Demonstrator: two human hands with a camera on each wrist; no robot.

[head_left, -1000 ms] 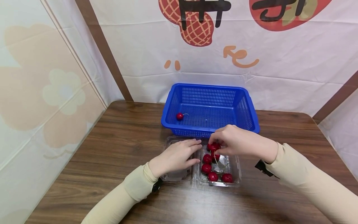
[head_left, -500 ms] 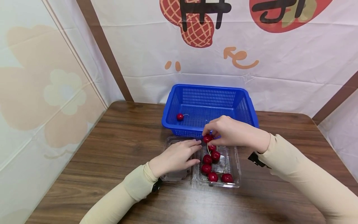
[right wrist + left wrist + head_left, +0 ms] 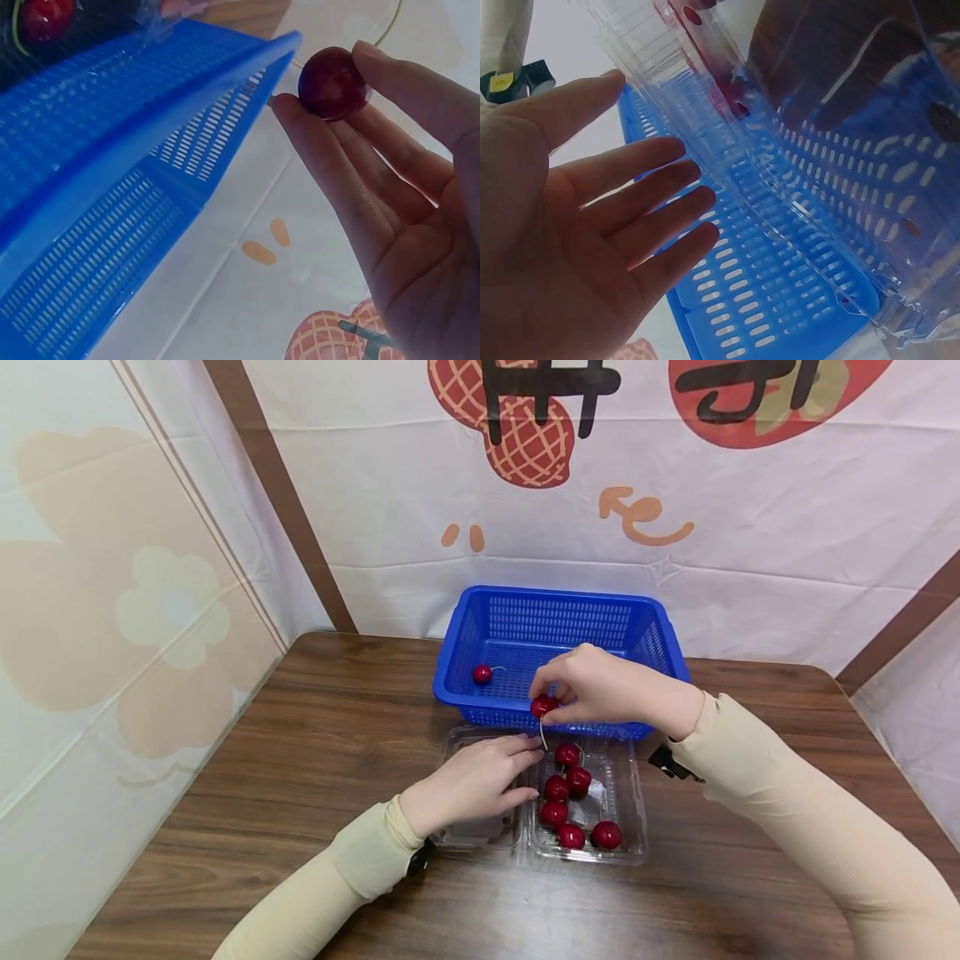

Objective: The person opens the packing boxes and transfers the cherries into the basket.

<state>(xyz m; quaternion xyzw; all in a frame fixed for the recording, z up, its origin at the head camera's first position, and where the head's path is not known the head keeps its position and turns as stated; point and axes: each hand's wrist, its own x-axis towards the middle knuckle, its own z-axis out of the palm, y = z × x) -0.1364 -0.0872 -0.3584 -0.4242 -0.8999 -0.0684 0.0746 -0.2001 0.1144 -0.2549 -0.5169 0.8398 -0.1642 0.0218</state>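
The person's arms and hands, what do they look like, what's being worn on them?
Both arms are covered to the wrist by close-fitting, cream-beige long sleeves, the left sleeve and the right sleeve. The left hand and right hand are bare, with no gloves or rings visible. A small black device is strapped under the left wrist, and a similar black device sits under the right wrist.

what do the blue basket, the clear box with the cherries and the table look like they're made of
The blue slotted rectangular basket looks like moulded plastic, matte: uniform colour, rows of punched slots. The clear hinged clamshell box seems thin glossy plastic: see-through, ribbed, with highlights. The dark brown table shows wood grain with a smooth sheen; solid wood or laminate, I cannot tell.
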